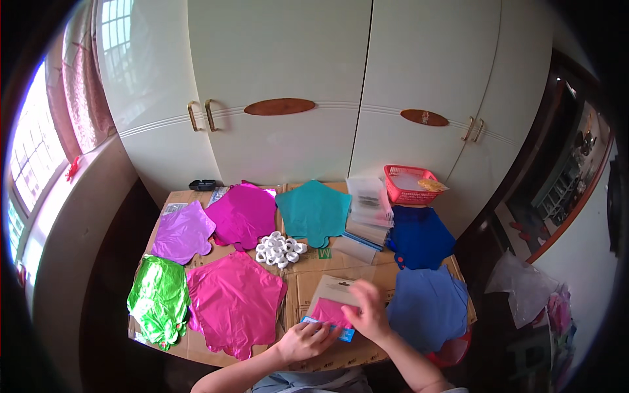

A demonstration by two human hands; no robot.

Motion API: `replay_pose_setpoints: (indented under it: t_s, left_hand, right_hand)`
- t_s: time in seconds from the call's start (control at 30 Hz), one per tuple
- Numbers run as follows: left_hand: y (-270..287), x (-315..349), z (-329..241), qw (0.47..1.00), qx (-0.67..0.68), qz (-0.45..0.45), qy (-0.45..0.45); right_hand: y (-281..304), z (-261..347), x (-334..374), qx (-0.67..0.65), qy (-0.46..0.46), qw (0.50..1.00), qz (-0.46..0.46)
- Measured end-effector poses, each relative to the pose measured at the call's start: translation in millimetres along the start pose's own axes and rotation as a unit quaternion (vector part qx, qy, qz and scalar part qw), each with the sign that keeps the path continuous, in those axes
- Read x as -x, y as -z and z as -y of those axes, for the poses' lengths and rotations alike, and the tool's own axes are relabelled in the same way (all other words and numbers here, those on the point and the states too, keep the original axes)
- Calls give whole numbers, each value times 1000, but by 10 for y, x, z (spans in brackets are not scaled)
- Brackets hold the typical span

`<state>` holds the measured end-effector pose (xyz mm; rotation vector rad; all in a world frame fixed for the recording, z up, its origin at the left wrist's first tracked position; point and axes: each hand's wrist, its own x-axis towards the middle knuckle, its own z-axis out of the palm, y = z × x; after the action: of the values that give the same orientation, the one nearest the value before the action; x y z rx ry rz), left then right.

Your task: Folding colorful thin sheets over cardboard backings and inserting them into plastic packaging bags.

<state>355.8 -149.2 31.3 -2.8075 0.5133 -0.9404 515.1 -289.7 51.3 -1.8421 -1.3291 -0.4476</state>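
Observation:
A clear plastic hang bag [334, 285] lies at the table's near middle. Inside or on its lower half is a folded pink foil balloon [333, 312], with a blue card strip [346, 335] along its near edge. My left hand [306, 341] is closed over the lower left corner of the bag, fingers bent on the blue strip. My right hand [368, 312] is over the bag's right side, its thumb near the pink foil. Its other fingers are raised, apart and slightly blurred.
Stacks of flat foil balloons in lilac [183, 232], magenta [243, 215], teal [314, 209], dark blue [421, 237], light blue [427, 308], green [158, 296] and pink [236, 301] surround white ribbon rolls [280, 249]. Clear bags [367, 204] lie by a red basket [411, 186].

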Motion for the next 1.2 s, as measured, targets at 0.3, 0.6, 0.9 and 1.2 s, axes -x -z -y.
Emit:
replay_pose_setpoints:
  t_s: [0.3,0.6,0.9,1.2]
  left_hand:
    - [139,-112,-138,997,19,-33,67]
    - [120,-108,-73,995,-19,-28,98]
    - [190,-155,-148,994,-21,14,111]
    - [39,-29,-173,555,583,-201,559]
  right_hand:
    - [-368,214,809,-786,-396,473,-38]
    - [-472,446,900,-754,-380,531,-71]
    - [-366,327,841,-718,-433,542,-63]
    - [-340,382,666,-740,-368,558,-72]
